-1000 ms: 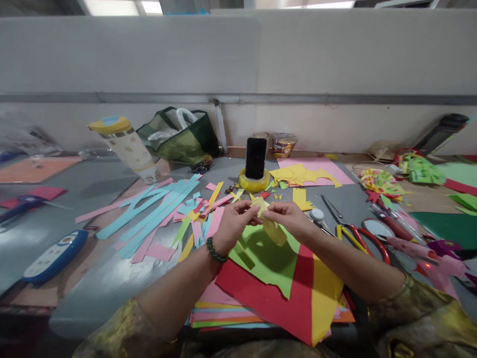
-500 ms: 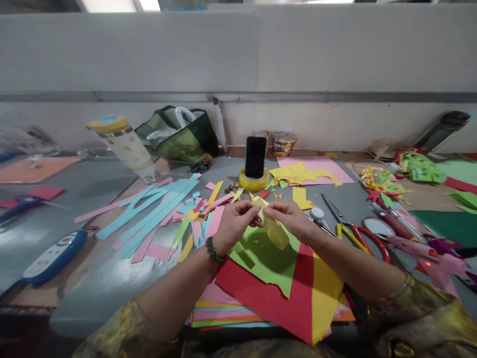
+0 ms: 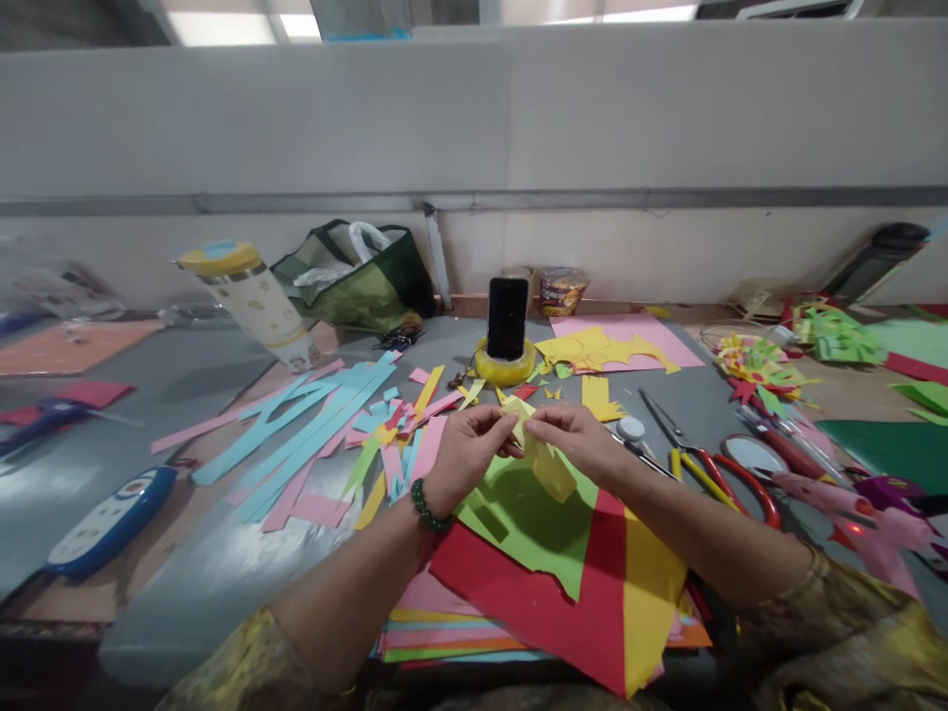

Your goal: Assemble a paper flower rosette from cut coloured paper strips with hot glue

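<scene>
A folded piece of pale yellow paper (image 3: pixel 552 472) is pinched between my two hands, above a sheet of green paper (image 3: pixel 518 528). My left hand (image 3: pixel 474 444) grips its left edge between thumb and fingers; a dark green bead bracelet circles that wrist. My right hand (image 3: pixel 574 439) pinches the same paper from the right, close to the left fingertips. Beneath the green sheet lie red paper (image 3: pixel 548 622) and yellow paper (image 3: pixel 648 602), on a stack of coloured sheets.
Blue strips (image 3: pixel 326 425) and pink scraps lie left. Scissors (image 3: pixel 703 459) and a pink glue gun (image 3: pixel 851 518) with a lit red light lie right. A phone (image 3: pixel 508 318) stands on a yellow tape roll (image 3: pixel 505 365). Behind are a tumbler (image 3: pixel 256 306) and a green bag (image 3: pixel 370 281).
The whole view has shifted slightly downward. Both hands keep their pinch on the pale yellow paper, with hardly any movement.
</scene>
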{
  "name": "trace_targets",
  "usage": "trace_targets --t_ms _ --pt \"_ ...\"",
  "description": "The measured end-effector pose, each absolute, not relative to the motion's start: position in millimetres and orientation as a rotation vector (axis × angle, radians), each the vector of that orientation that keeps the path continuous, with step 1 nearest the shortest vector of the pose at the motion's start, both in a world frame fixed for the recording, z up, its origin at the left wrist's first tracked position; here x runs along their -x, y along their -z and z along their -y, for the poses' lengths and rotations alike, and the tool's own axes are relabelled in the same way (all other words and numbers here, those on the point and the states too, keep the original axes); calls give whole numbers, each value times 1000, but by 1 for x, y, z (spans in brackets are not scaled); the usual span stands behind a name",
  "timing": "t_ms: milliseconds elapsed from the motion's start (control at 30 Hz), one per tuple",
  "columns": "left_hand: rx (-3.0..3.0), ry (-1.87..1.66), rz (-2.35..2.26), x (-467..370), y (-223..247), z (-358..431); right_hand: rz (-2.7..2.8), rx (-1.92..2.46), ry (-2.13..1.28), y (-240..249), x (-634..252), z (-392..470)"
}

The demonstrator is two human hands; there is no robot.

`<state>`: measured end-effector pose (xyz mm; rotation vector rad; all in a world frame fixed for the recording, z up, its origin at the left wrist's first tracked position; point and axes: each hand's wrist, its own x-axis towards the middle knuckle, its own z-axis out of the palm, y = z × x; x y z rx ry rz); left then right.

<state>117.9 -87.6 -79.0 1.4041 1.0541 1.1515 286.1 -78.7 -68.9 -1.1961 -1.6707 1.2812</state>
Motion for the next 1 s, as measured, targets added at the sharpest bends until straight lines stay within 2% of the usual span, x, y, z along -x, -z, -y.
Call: trace_targets --t_ms 667,800,1000 --pt "-1379 -1180 -1030 -118 78 88 1792 1157 -1152 69 -286 78" --pt "-1337 -1230 -1030 -115 77 86 1771 1188 -1219 68 -287 79" --pt "-1130 -1413 -1046 -108 71 79 1585 1187 -1508 74 -288 78"
